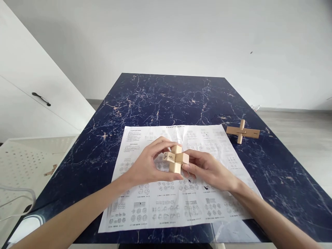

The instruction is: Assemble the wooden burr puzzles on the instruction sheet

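A pale wooden burr puzzle (176,159) of interlocking blocks is held above the printed sheet. Dark handwritten marks, one like a "G", show on its left block. My left hand (153,160) grips it from the left, index finger over the top block and thumb under the bottom one. From the right, my right hand (207,169) pinches the block on that side, its thumb in front. Some fingertips are hidden behind the puzzle. Beneath lies a creased instruction sheet (145,221) with rows of small line drawings and text.
A cross of brown wooden sticks (242,132) lies right of the sheet on the dark blue marbled table (155,97). At left stand a white cabinet (38,76) and a perforated cream chair (28,155) with a small wooden piece (51,170) on it. A white cable (28,190) loops nearby.
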{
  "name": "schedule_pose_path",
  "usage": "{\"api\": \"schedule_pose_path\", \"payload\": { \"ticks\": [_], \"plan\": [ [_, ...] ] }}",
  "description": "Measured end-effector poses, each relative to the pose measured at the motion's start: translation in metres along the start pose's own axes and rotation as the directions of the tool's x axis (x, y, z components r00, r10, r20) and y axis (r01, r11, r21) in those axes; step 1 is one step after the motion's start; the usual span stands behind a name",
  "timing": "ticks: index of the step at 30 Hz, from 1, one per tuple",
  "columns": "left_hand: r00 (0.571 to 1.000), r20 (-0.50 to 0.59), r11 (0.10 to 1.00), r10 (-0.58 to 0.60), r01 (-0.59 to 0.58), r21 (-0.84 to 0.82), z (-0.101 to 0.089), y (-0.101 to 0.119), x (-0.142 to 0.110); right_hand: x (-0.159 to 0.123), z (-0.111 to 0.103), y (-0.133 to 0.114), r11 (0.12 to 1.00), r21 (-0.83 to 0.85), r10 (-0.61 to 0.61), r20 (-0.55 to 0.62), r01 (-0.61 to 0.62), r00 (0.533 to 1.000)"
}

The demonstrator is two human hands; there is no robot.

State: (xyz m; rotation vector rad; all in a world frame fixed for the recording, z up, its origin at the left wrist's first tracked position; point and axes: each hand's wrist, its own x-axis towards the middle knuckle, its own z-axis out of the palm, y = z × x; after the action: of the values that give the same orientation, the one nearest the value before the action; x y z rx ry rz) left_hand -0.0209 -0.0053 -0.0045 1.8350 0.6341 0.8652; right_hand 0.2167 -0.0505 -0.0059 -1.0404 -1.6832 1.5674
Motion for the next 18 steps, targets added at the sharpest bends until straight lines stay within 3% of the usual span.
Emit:
{"api": "schedule_pose_path", "payload": {
  "ticks": [3,7,12,18],
  "plan": [
    [1.000,-0.007,0.999,0.006,-0.006,0.044,0.001,0.000,0.000,0.000,0.002,0.003,0.998,0.013,0.054,0.003,-0.054,0.999],
    [1.000,-0.029,0.994,-0.008,0.011,0.113,0.004,0.000,0.000,0.002,0.008,0.003,0.994,-0.073,0.071,-0.106,-0.079,0.992],
    [0.996,-0.086,0.989,-0.012,0.025,0.148,0.008,0.003,-0.002,0.002,0.016,0.005,0.976,-0.219,-0.036,-0.243,-0.019,0.969],
    [0.996,-0.088,0.986,0.035,-0.021,0.165,0.010,0.003,-0.003,0.002,0.017,0.006,0.966,-0.258,-0.087,-0.255,0.019,0.963]
  ]
}}
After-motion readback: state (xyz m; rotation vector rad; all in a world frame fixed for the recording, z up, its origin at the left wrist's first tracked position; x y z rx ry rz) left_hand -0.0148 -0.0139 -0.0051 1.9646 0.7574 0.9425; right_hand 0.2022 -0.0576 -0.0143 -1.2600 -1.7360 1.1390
